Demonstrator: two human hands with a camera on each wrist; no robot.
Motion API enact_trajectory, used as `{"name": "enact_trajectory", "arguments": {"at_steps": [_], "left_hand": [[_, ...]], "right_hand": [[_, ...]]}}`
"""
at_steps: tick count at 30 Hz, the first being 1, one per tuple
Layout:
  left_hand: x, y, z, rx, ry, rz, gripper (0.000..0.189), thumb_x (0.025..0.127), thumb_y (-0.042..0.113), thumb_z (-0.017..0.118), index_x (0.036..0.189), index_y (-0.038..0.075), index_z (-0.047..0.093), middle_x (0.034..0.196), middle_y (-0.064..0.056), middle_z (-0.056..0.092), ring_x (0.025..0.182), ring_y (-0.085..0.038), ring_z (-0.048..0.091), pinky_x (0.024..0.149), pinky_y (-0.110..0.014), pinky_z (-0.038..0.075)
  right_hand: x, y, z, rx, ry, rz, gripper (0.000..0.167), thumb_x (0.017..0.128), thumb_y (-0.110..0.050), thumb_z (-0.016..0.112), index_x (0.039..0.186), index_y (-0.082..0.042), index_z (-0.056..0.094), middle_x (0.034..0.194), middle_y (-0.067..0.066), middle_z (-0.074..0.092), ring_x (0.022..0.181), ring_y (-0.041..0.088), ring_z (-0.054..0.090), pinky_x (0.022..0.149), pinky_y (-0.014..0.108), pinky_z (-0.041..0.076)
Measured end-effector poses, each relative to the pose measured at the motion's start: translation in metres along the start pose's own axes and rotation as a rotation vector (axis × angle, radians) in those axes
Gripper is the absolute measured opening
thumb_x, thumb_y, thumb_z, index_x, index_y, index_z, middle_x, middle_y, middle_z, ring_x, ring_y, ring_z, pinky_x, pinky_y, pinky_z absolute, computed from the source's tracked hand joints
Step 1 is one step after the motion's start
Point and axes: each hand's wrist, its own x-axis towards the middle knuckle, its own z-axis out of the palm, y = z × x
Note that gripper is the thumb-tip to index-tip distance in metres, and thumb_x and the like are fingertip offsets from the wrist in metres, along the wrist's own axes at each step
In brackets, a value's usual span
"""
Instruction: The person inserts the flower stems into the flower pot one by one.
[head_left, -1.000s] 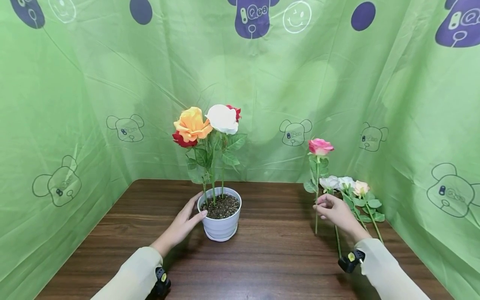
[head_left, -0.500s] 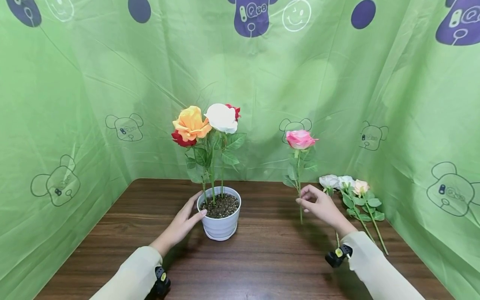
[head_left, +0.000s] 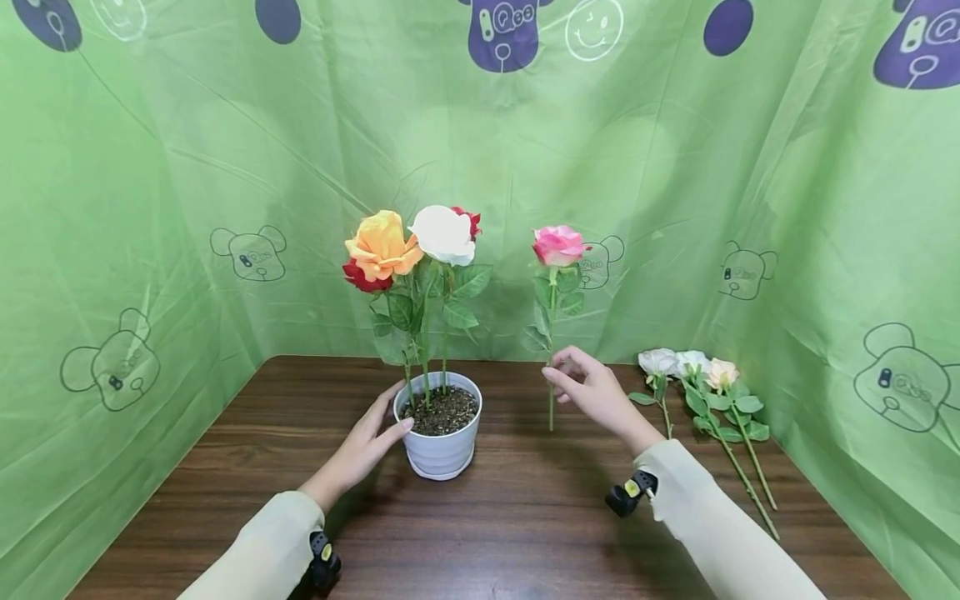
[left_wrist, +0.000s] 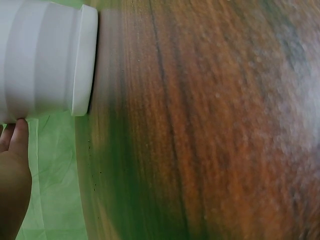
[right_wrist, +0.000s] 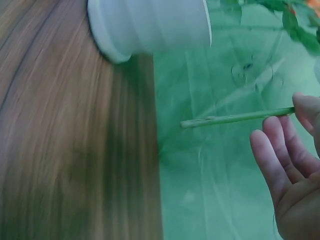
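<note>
A white flower pot of dark soil stands upright on the table. Upright in it are an orange rose, a white rose and red roses partly hidden behind them. My left hand rests against the pot's left side, its thumb at the rim; in the left wrist view fingertips touch the wall. To the pot's right, my right hand pinches the stem of a pink rose, held upright above the table. The bare stem end sticks out past the fingers.
At the table's right lie two white roses and a peach rose, their stems pointing toward me. The brown wooden table ends at a green printed curtain behind and at both sides.
My right hand has carried the pink rose leftward, toward the pot, and a little higher, away from the lying roses. The left hand and the pot have stayed in place.
</note>
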Motion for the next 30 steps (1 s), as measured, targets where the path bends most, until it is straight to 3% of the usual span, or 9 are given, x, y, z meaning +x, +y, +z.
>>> {"name": "enact_trajectory", "arguments": {"at_steps": [5,10,17,21,26,28,30], "left_hand": [[0.000,0.000,0.000,0.000,-0.003,-0.002,0.063,0.102,0.021,0.058,0.157,0.008,0.029,0.154,-0.022,0.038,0.139,-0.037,0.039,0.112,-0.057,0.027],[0.000,0.001,0.000,0.002,-0.001,-0.004,0.064,0.102,0.021,0.059,0.157,0.009,0.029,0.154,-0.021,0.038,0.139,-0.036,0.040,0.112,-0.056,0.027],[0.000,0.003,-0.001,-0.015,0.002,-0.003,0.064,0.101,0.020,0.059,0.157,0.009,0.030,0.153,-0.023,0.039,0.137,-0.038,0.041,0.112,-0.058,0.029],[0.000,0.004,-0.001,-0.019,0.000,-0.003,0.064,0.101,0.020,0.060,0.157,0.010,0.030,0.153,-0.023,0.039,0.137,-0.038,0.042,0.111,-0.058,0.030],[0.000,0.002,-0.001,-0.011,-0.001,0.000,0.065,0.101,0.019,0.060,0.157,0.007,0.029,0.153,-0.024,0.039,0.137,-0.039,0.041,0.111,-0.059,0.029],[0.000,0.002,-0.001,-0.013,-0.001,-0.001,0.065,0.101,0.019,0.060,0.157,0.006,0.029,0.153,-0.024,0.039,0.138,-0.039,0.041,0.111,-0.059,0.029],[0.000,0.003,-0.001,-0.015,-0.003,-0.002,0.065,0.101,0.019,0.060,0.157,0.006,0.029,0.153,-0.024,0.039,0.137,-0.039,0.041,0.111,-0.059,0.029]], "right_hand": [[0.013,-0.019,0.021,0.037,0.007,-0.084,0.021,0.098,-0.023,0.068,0.109,-0.007,0.061,0.084,0.019,0.070,0.074,0.039,0.068,0.068,0.044,0.060],[0.024,-0.037,0.039,0.076,0.003,-0.146,0.020,0.098,-0.021,0.068,0.109,-0.006,0.062,0.083,0.015,0.070,0.075,0.041,0.068,0.066,0.039,0.060],[0.037,-0.053,0.061,0.134,-0.010,-0.151,0.021,0.098,-0.021,0.068,0.110,-0.005,0.063,0.085,0.017,0.070,0.077,0.041,0.068,0.071,0.052,0.059],[0.041,-0.061,0.072,0.137,-0.011,-0.144,0.021,0.099,-0.015,0.066,0.113,0.000,0.062,0.088,0.022,0.070,0.079,0.043,0.068,0.072,0.051,0.059],[0.036,-0.086,0.080,0.138,-0.010,-0.153,0.017,0.098,-0.006,0.064,0.110,0.006,0.061,0.085,0.019,0.070,0.071,0.022,0.068,0.071,0.048,0.060],[0.039,-0.082,0.085,0.132,-0.009,-0.155,0.016,0.099,-0.007,0.064,0.109,0.005,0.062,0.086,0.020,0.070,0.070,0.013,0.065,0.070,0.045,0.060],[0.045,-0.072,0.091,0.120,-0.008,-0.143,0.018,0.099,-0.010,0.064,0.111,0.004,0.062,0.089,0.021,0.070,0.071,0.014,0.066,0.069,0.038,0.060]]}}
